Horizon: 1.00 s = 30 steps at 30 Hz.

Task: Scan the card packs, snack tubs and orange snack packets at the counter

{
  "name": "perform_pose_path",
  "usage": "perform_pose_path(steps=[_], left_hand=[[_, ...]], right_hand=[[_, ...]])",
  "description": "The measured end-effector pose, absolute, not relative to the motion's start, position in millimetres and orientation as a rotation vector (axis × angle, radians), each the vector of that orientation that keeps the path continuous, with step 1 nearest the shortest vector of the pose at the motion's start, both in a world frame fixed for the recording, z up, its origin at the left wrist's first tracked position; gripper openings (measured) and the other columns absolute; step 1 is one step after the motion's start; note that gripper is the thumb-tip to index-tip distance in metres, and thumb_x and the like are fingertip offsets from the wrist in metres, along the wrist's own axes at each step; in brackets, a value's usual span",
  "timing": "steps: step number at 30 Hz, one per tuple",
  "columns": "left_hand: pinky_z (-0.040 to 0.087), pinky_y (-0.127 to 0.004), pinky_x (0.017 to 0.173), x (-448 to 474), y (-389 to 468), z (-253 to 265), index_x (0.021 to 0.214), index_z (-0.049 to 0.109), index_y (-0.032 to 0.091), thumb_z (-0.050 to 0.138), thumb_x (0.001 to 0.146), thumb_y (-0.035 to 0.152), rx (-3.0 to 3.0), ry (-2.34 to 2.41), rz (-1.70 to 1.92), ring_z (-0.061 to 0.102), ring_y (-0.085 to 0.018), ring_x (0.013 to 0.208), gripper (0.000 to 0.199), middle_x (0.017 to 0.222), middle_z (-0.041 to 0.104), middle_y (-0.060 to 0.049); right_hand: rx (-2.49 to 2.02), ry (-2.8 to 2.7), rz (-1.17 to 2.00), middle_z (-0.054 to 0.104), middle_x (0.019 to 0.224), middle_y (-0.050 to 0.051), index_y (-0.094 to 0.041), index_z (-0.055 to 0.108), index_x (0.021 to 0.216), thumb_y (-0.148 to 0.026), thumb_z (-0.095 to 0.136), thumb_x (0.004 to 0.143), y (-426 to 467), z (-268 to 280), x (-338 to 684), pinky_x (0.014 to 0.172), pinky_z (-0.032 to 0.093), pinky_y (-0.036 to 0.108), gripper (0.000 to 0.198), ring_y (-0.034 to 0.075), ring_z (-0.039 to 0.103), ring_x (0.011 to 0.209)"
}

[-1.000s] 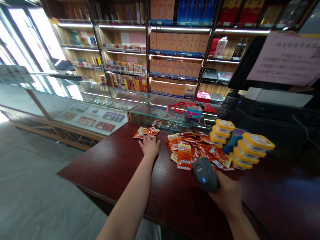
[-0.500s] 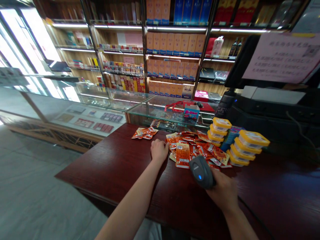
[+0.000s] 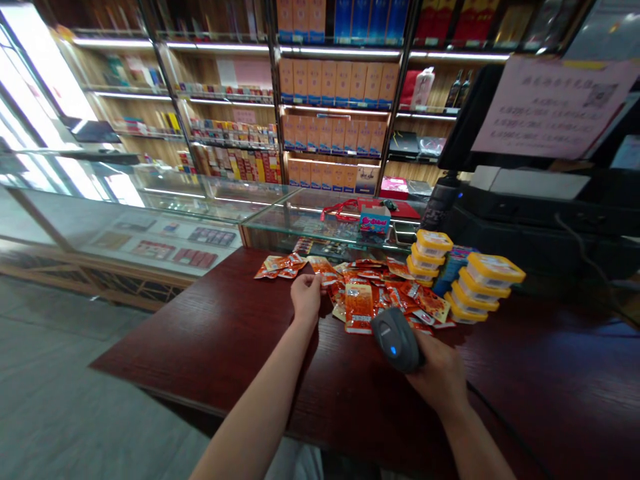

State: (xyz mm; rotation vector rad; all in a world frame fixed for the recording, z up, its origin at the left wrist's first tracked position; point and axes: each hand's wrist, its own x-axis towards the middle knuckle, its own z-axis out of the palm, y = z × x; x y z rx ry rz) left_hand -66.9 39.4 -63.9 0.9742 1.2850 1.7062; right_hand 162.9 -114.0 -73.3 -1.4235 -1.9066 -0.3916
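Observation:
My left hand [image 3: 306, 297] pinches an orange snack packet [image 3: 321, 269] by its near end, at the left side of a heap. The heap of orange snack packets [image 3: 359, 308] lies on the dark red wooden counter [image 3: 210, 333]. A smaller group of the same packets [image 3: 281, 265] rests just left of my left hand. In my right hand [image 3: 443, 373] is a dark grey barcode scanner [image 3: 396, 340], its blue light lit. The scanner is in front of the heap, and its cable runs off to the lower right.
Yellow-lidded tubs [image 3: 487, 283] stand stacked to the right, with a shorter-looking stack [image 3: 431, 257] behind. Blue packs [image 3: 453, 267] sit between them. A monitor with a pink notice [image 3: 550, 110] rises at the right. Beyond the counter is a glass display case [image 3: 280, 220] holding a small box [image 3: 375, 220] on top.
My left hand now lifts one packet slightly from the left edge of the heap; before, it rested beside the heap. The scanner stays in my right hand. The view has shifted slightly.

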Motion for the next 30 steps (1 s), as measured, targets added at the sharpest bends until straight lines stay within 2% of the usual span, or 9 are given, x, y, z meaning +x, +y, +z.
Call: perform_pose_path(steps=[3, 6, 10, 13, 15, 18, 22, 30], left_hand=[[0.055, -0.028, 0.059, -65.7, 37.7, -60.0, 0.06, 0.056, 0.013, 0.076, 0.059, 0.04, 0.903, 1.11, 1.759, 0.058, -0.011, 0.055, 0.033, 0.057, 0.057, 0.002], [0.055, -0.029, 0.062, -64.4, 37.0, -62.1, 0.063, 0.056, 0.013, 0.078, 0.057, 0.037, 0.986, 1.099, 1.735, 0.06, -0.012, 0.057, 0.033, 0.059, 0.059, 0.001], [0.054, -0.027, 0.065, -64.6, 37.1, -66.6, 0.088, 0.057, 0.015, 0.08, 0.057, 0.027, 1.053, 1.08, 1.793, 0.064, -0.013, 0.063, 0.04, 0.069, 0.065, 0.001], [0.054, -0.028, 0.069, -65.9, 37.2, -68.2, 0.102, 0.057, 0.015, 0.075, 0.062, 0.022, 1.115, 1.012, 1.797, 0.066, -0.014, 0.068, 0.044, 0.074, 0.067, -0.001], [0.054, -0.029, 0.071, -66.3, 37.3, -69.4, 0.099, 0.06, 0.015, 0.071, 0.065, 0.02, 1.18, 0.993, 1.774, 0.066, -0.015, 0.07, 0.036, 0.076, 0.068, -0.003], [0.053, -0.028, 0.07, -65.3, 37.2, -72.0, 0.086, 0.063, 0.015, 0.068, 0.066, 0.019, 1.241, 1.009, 1.78, 0.066, -0.015, 0.071, 0.021, 0.077, 0.068, -0.003], [0.053, -0.027, 0.068, -62.9, 36.0, -73.6, 0.081, 0.062, 0.016, 0.067, 0.066, 0.017, 1.287, 1.022, 1.769, 0.066, -0.015, 0.07, 0.016, 0.077, 0.069, -0.003], [0.053, -0.028, 0.071, -64.5, 31.2, -69.1, 0.078, 0.064, 0.016, 0.066, 0.068, 0.016, 1.46, 1.157, 1.768, 0.066, -0.016, 0.074, 0.01, 0.079, 0.07, -0.004]], right_hand=[[-1.451, -1.886, -0.369, 0.073, 0.084, 0.009, -0.017, 0.063, 0.097, -0.023, 0.053, 0.076, -114.6, -72.6, 161.2, 0.06, 0.046, 0.028, 0.025, 0.022, 0.068, 0.069], [-1.463, -1.863, -0.315, 0.073, 0.085, 0.01, -0.017, 0.063, 0.095, -0.024, 0.051, 0.076, -115.8, -70.0, 159.4, 0.062, 0.047, 0.03, 0.024, 0.023, 0.068, 0.07], [-1.492, -1.714, -0.147, 0.072, 0.077, 0.007, -0.019, 0.064, 0.093, -0.027, 0.054, 0.073, -116.4, -56.4, 156.7, 0.06, 0.047, 0.03, 0.024, 0.023, 0.067, 0.067], [-1.467, -1.552, 0.133, 0.073, 0.081, 0.006, -0.02, 0.064, 0.096, -0.03, 0.061, 0.069, -115.6, -39.1, 147.2, 0.062, 0.051, 0.03, 0.03, 0.024, 0.068, 0.07], [-1.376, -1.489, 0.314, 0.074, 0.089, 0.007, -0.02, 0.065, 0.097, -0.035, 0.065, 0.069, -115.3, -28.3, 136.3, 0.071, 0.053, 0.031, 0.032, 0.024, 0.069, 0.08], [-1.29, -1.467, 0.445, 0.074, 0.094, 0.008, -0.018, 0.068, 0.095, -0.036, 0.067, 0.07, -117.5, -18.3, 119.1, 0.074, 0.054, 0.032, 0.031, 0.024, 0.069, 0.085], [-1.298, -1.472, 0.424, 0.074, 0.084, 0.005, -0.018, 0.069, 0.088, -0.033, 0.066, 0.07, -122.5, -16.3, 107.5, 0.07, 0.054, 0.03, 0.023, 0.022, 0.068, 0.075], [-1.336, -1.513, 0.401, 0.074, 0.088, 0.008, -0.017, 0.071, 0.088, -0.033, 0.066, 0.069, -119.1, -24.3, 112.3, 0.077, 0.054, 0.033, 0.025, 0.025, 0.069, 0.08]])
